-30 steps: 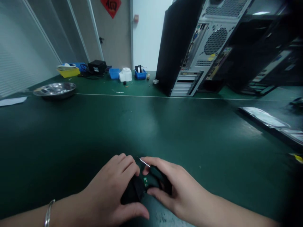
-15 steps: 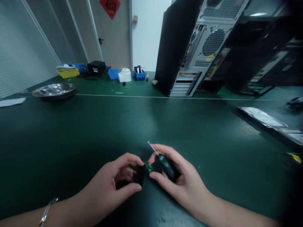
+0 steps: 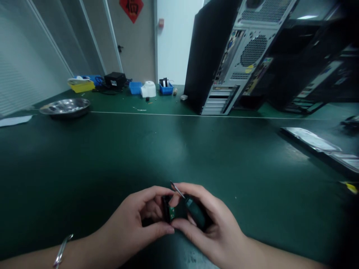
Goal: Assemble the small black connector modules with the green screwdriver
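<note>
Between the thumb and fingers of my left hand (image 3: pixel 137 216) is a thin black plastic piece (image 3: pixel 166 208), held on edge. My right hand (image 3: pixel 213 220) keeps a screwdriver (image 3: pixel 195 213) with a dark green handle tucked in the palm, its metal shaft pointing up and to the left. The fingertips of that same hand also pinch a small green circuit board (image 3: pixel 172 213). The board sits right up against the black piece; whether it is seated in it I cannot tell. Both hands are close together above the green table mat (image 3: pixel 134 149).
A metal bowl (image 3: pixel 66 107) stands at the far left. Small blue bins (image 3: pixel 166 89) and a white plastic part (image 3: pixel 148 89) line the back. A computer tower (image 3: pixel 215 56) rises at the back right. Silver-and-black hardware (image 3: pixel 314 140) lies at the right.
My hands have come together and slightly lower. The circuit board in my right fingers has moved left, from a gap apart to against the black piece.
</note>
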A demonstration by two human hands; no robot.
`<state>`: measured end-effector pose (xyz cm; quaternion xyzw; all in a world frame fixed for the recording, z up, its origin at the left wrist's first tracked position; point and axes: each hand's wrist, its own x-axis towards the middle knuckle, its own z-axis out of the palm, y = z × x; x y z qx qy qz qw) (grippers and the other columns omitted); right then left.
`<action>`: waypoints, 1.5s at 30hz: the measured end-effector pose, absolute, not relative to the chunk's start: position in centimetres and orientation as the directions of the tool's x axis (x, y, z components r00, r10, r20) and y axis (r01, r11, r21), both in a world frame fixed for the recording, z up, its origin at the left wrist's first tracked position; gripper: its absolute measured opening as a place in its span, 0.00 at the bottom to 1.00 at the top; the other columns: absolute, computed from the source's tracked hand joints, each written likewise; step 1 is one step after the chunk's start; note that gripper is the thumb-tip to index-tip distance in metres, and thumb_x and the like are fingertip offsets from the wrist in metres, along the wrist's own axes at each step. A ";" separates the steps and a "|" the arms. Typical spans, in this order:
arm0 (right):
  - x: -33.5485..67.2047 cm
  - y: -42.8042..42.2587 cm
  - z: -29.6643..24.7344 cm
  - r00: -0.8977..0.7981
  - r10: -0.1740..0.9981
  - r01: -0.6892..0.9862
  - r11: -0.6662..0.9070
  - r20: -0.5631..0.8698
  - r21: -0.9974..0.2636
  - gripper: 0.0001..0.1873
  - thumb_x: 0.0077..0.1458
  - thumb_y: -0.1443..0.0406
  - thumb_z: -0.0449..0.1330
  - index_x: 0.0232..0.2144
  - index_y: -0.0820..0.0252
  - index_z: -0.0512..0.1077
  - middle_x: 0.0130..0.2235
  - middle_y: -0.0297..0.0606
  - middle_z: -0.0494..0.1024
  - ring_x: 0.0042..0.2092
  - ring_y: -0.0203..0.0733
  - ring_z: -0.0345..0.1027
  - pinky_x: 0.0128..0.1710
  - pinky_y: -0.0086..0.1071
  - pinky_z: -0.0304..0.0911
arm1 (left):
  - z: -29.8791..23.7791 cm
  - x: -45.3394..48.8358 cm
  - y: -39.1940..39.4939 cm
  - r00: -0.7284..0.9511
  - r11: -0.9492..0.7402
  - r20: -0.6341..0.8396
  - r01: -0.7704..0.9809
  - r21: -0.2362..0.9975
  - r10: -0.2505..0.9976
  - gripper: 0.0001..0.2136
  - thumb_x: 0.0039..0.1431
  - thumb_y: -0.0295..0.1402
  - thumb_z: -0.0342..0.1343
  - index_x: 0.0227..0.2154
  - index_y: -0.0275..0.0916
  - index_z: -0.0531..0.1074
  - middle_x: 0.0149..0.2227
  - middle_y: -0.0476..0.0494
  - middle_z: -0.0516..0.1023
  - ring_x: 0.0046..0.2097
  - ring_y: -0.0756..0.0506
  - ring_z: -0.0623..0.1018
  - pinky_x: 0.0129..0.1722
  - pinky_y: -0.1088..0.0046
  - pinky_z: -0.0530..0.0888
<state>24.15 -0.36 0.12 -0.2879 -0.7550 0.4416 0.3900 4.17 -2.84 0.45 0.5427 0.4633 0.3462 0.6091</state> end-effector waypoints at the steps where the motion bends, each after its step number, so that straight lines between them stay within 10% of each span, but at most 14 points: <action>1: 24.2 -0.4 0.1 -0.532 0.775 0.094 0.453 0.340 -0.887 0.24 0.58 0.69 0.63 0.55 0.51 0.66 0.41 0.38 0.77 0.37 0.39 0.73 0.32 0.28 0.71 | 0.5 4.2 -2.9 0.323 0.165 -0.188 0.097 0.981 0.927 0.15 0.51 0.27 0.65 0.43 0.41 0.75 0.30 0.52 0.74 0.31 0.50 0.74 0.35 0.74 0.74; 45: 24.5 0.3 -0.1 -0.535 0.700 0.103 0.609 0.472 -0.787 0.24 0.60 0.74 0.58 0.57 0.52 0.64 0.45 0.35 0.78 0.46 0.36 0.73 0.48 0.26 0.69 | 1.1 3.6 -2.9 0.336 0.206 -0.216 0.067 0.976 0.917 0.11 0.60 0.30 0.60 0.46 0.39 0.77 0.41 0.43 0.82 0.45 0.42 0.81 0.48 0.67 0.76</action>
